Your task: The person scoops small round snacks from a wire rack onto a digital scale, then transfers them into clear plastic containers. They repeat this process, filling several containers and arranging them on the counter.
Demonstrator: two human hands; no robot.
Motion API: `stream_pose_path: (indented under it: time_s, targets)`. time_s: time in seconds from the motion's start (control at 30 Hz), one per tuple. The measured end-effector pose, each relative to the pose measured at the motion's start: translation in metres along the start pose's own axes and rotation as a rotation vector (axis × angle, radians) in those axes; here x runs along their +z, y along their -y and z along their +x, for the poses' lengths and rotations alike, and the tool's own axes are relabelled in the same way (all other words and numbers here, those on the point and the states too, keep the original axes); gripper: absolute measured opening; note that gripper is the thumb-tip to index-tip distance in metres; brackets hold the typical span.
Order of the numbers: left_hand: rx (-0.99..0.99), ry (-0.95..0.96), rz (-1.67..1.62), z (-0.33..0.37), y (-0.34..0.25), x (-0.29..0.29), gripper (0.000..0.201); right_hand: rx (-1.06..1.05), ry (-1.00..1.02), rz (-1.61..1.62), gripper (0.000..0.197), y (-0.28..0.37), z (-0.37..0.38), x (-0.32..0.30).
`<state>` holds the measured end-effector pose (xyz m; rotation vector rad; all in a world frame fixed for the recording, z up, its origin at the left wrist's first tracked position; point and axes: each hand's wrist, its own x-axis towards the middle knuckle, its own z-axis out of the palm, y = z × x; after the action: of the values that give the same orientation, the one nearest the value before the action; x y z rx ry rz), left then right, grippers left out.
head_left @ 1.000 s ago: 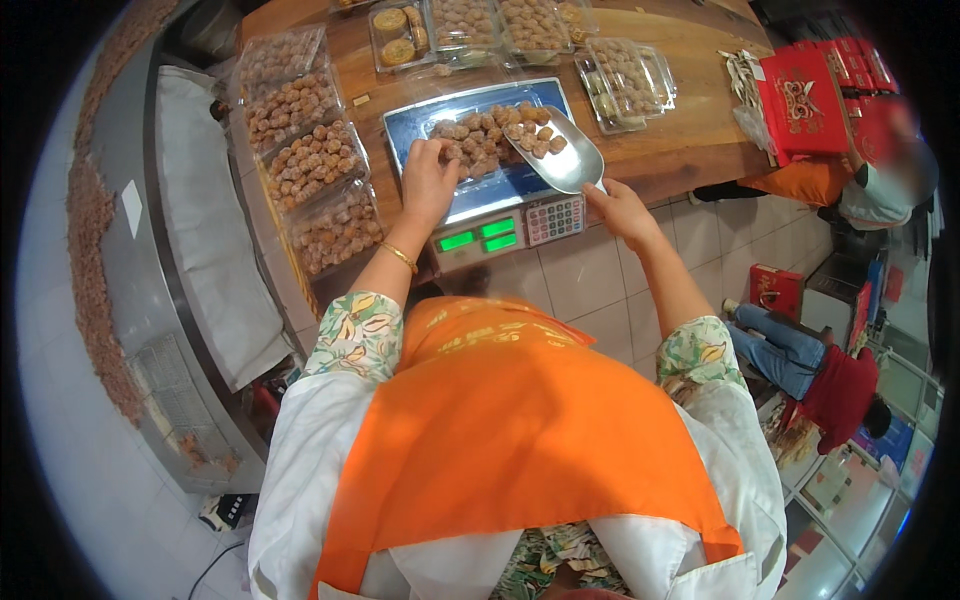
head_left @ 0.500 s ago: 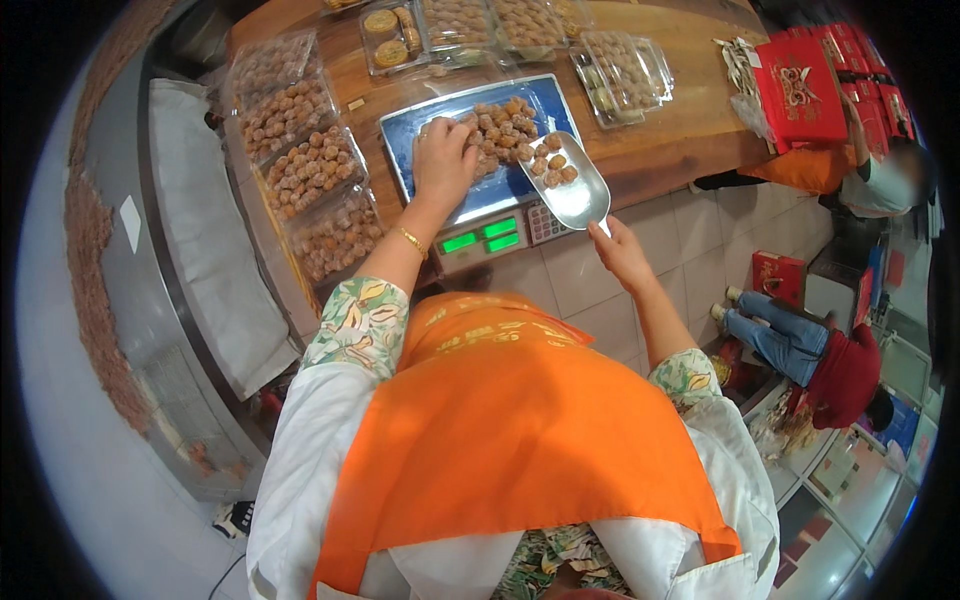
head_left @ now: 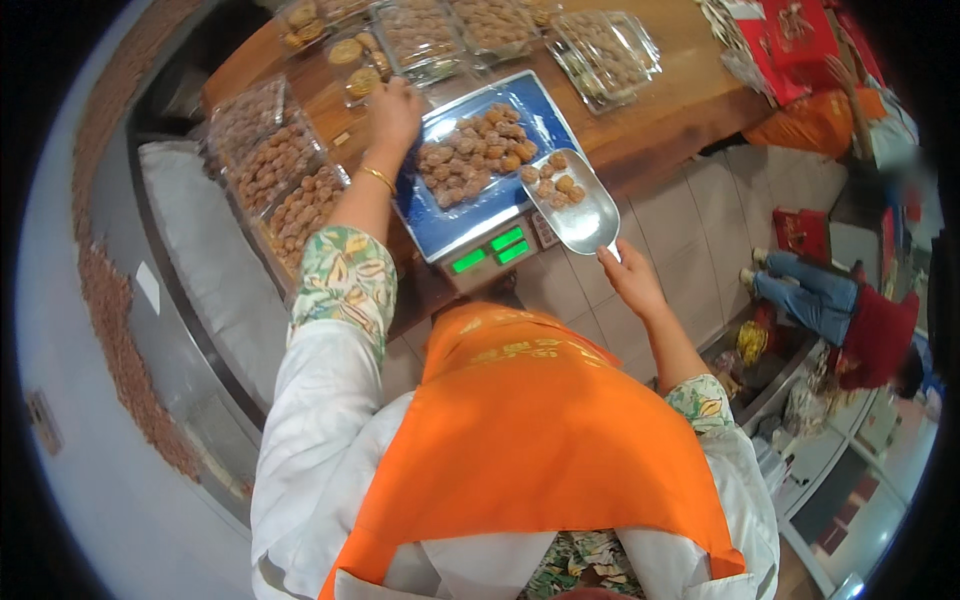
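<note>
My right hand (head_left: 634,279) grips the short handle of a metal scoop (head_left: 584,222). Several round brown sweets with a pale coating lie in its front part. The scoop's lip overlaps the right edge of a digital scale (head_left: 440,242), whose blue top bears a heap of the same sweets (head_left: 477,155) on clear plastic film. Past the scale's left rim is my left hand (head_left: 393,112), fingers bent and slightly apart, with nothing visible in it. Its fingertips are close to a clear box of round golden pastries (head_left: 352,52); whether they touch it is hidden.
Filled clear trays (head_left: 303,208) line the table's left side. More filled boxes (head_left: 605,58) stand along the back of the wooden table (head_left: 672,108). On the right are red gift boxes (head_left: 797,40), a co-worker's orange apron (head_left: 818,122) and a person in a red top (head_left: 880,335).
My left hand has left the heap of sweets and moved up and left, beyond the scale's edge. The scoop stays in my right hand by the scale. The whole view has turned slightly.
</note>
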<state>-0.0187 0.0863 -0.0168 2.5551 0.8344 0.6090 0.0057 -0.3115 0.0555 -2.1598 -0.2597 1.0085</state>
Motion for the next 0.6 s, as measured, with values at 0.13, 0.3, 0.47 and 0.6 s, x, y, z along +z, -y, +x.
stream_pose_path:
  time_s: [0.13, 0.3, 0.47, 0.6]
  targets:
    - [-0.016, 0.222, 0.172, 0.025, -0.004, 0.003, 0.024, -0.017, -0.022, 0.004, 0.037, 0.012, -0.017, 0.005]
    - [-0.008, 0.355, 0.27, 0.034, -0.01, 0.015, 0.02, -0.067, -0.075, 0.096, 0.028, -0.002, -0.023, 0.012]
    - [0.167, 0.218, 0.101, 0.032, -0.025, 0.007, 0.017, -0.008, -0.077, 0.177, 0.029, -0.003, -0.028, 0.013]
    - [0.421, 0.175, -0.431, -0.003, -0.073, 0.005, 0.019, 0.06, -0.068, 0.215, 0.03, -0.006, -0.03, 0.012]
